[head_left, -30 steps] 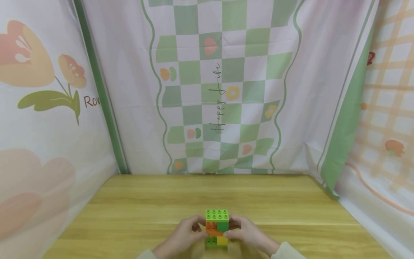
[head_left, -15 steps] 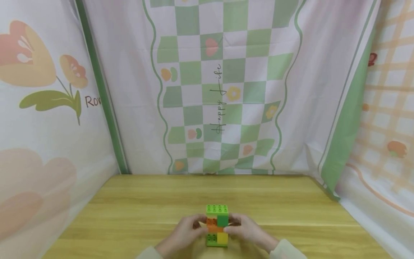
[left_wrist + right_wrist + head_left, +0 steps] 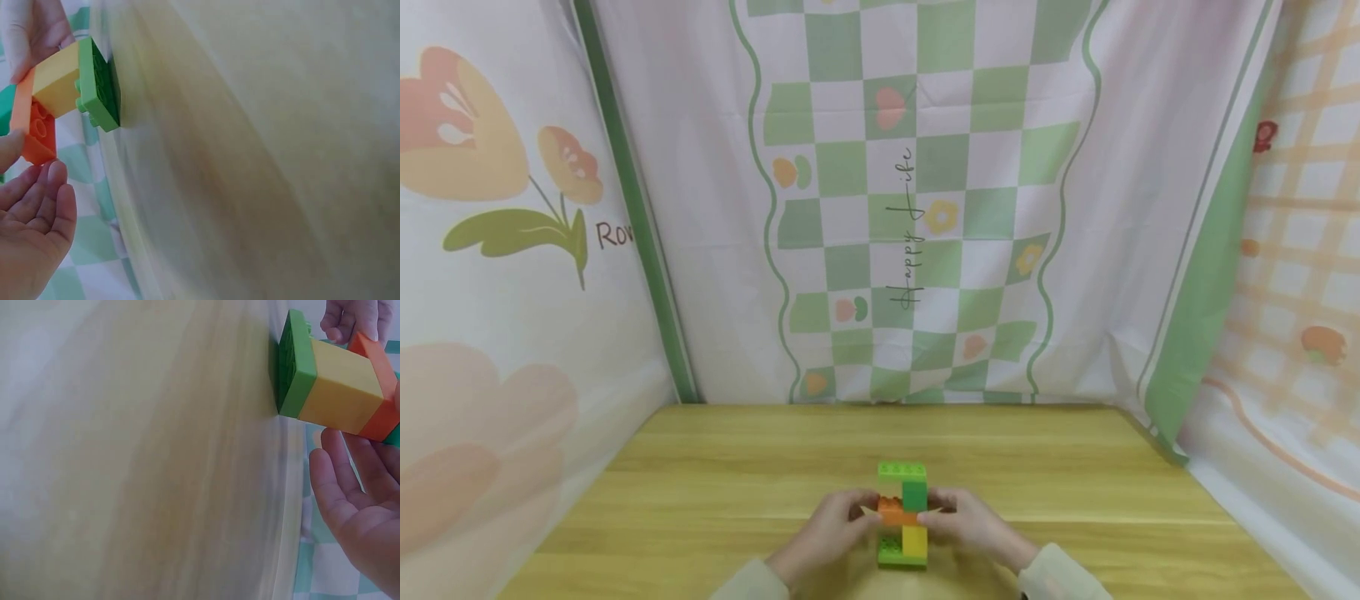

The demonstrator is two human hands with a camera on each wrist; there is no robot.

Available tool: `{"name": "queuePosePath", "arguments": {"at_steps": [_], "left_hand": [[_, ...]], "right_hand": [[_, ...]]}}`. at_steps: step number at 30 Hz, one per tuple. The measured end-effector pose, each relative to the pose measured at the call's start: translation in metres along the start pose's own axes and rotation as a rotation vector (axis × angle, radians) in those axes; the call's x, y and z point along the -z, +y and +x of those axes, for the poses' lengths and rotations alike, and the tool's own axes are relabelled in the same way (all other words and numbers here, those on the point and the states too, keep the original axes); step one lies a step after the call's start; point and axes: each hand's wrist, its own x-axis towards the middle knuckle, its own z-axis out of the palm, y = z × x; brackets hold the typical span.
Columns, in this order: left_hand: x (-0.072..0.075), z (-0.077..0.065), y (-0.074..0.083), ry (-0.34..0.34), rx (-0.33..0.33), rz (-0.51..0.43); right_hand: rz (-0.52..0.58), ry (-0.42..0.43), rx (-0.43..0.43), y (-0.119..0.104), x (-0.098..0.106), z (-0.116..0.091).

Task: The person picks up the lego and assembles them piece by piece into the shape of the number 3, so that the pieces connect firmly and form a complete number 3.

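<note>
A tower of toy building blocks stands between the hands in the head view. Its lime green top plate (image 3: pixel 901 472) rests on a dark green block (image 3: pixel 914 496). Under these lies an orange brick (image 3: pixel 891 512), then a yellow block (image 3: pixel 57 85), then a lime green base plate (image 3: pixel 296 365). The left hand (image 3: pixel 831 527) pinches the orange brick's left end between thumb and fingers. From the other side the right hand (image 3: pixel 967 525) pinches the tower around the orange brick's right end. In the left wrist view, several left fingers extend below the brick.
The wooden table (image 3: pixel 737 467) extends beyond and beside the tower. Behind it hangs a green-checked curtain (image 3: pixel 891 267). Printed cloth walls (image 3: pixel 490 275) flank the table on the left and right.
The tower has tilted so its top studs show less and its front shows more. Its top now sits higher in the head view. Both hands have risen slightly with it.
</note>
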Motion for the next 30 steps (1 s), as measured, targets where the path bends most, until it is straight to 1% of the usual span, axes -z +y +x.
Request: {"name": "queuePosePath", "arguments": {"at_steps": [3,6,10,13,19,22,28,30], "left_hand": [[0.000,0.003,-0.002,0.013,-0.017,0.028],[-0.001,0.005,-0.004,0.018,-0.007,0.017],[-0.001,0.007,-0.006,0.022,0.028,-0.016],[-0.002,0.009,-0.007,0.029,0.043,-0.031],[-0.003,0.011,-0.007,0.057,0.054,-0.011],[-0.004,0.013,-0.010,0.069,0.056,0.003],[-0.005,0.017,-0.017,0.072,0.070,-0.010],[-0.006,0.018,-0.018,0.069,0.090,-0.019]], "right_hand": [[-0.041,0.010,0.007,0.000,0.002,0.002],[-0.069,0.022,0.004,0.000,0.003,0.004],[-0.026,0.020,-0.022,0.002,0.005,0.007],[0.014,0.018,-0.041,0.004,0.005,0.009],[0.051,-0.002,-0.053,0.008,0.006,0.014],[0.070,-0.023,-0.064,0.009,0.008,0.015],[0.095,-0.050,-0.087,0.010,0.010,0.017],[0.108,-0.053,-0.100,0.009,0.010,0.018]]}}
